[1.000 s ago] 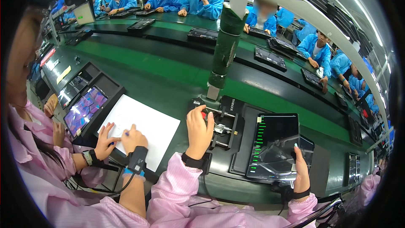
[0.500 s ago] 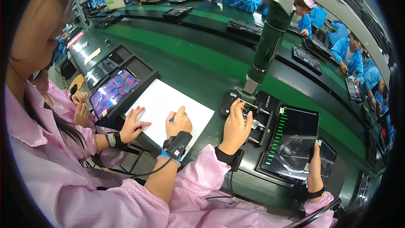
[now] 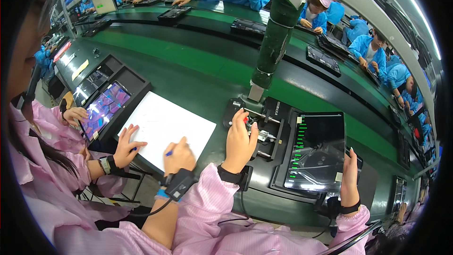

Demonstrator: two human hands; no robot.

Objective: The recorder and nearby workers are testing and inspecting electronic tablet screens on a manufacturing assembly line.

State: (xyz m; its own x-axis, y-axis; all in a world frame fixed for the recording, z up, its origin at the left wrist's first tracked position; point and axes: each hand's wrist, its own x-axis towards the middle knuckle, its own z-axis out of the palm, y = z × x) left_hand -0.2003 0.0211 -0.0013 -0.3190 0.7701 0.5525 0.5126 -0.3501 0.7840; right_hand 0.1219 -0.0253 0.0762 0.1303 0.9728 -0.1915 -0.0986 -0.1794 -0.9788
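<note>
My left hand [image 3: 239,144] is closed at a metal toggle clamp [image 3: 264,135], its fingers bent around a red handle [image 3: 246,119] that is mostly hidden. Right of the clamp, a tablet [image 3: 318,153] lies in a black fixture [image 3: 275,172], its dark screen lined with short green bars down the left side. Clear film covers its lower part, and small pale tabs stick to it. My right hand [image 3: 349,179] stands upright against the tablet's right edge, fingers stretched out. Just behind it shows the edge of another dark panel [image 3: 360,163].
On my left, a co-worker's hand [image 3: 179,157] holds a blue pen over white paper [image 3: 167,118]; the other hand [image 3: 125,147] rests there. Beyond sits a black tray [image 3: 141,76] with a lit tablet [image 3: 106,106]. A green post [image 3: 276,42] rises before a conveyor carrying dark devices [image 3: 323,60].
The whole view has shifted, so things sit further left. My hands keep their places at the clamp and tablet. The co-worker's writing hand has moved; another person's hand now reaches the lit tablet.
</note>
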